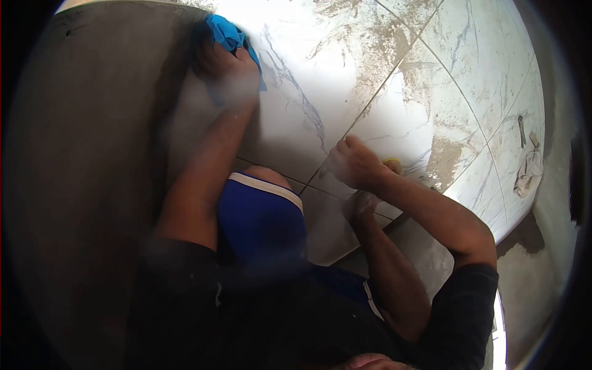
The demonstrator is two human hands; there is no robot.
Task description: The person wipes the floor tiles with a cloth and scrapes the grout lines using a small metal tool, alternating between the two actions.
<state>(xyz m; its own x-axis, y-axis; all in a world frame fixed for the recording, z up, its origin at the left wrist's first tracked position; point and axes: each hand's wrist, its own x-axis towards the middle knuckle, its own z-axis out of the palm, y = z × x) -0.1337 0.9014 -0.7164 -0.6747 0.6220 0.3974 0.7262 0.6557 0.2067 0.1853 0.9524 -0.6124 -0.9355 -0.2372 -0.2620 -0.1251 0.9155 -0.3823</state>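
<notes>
My left hand is closed around a bunched blue cloth, pressed on the white marbled floor tile beside the dark wall. Some of the cloth hangs out past the fingers and wrist. Lower and to the right, my right hand is curled into a fist low over a tile joint. Whatever its fingers may hold is hidden. A small yellow-edged object shows partly behind the right wrist, near my foot.
Brown dried dirt smears the tiles ahead. At the right lie a thin metal tool and a crumpled pale bag or cloth. A dark grey wall rises along the left. My bent knee is between my arms.
</notes>
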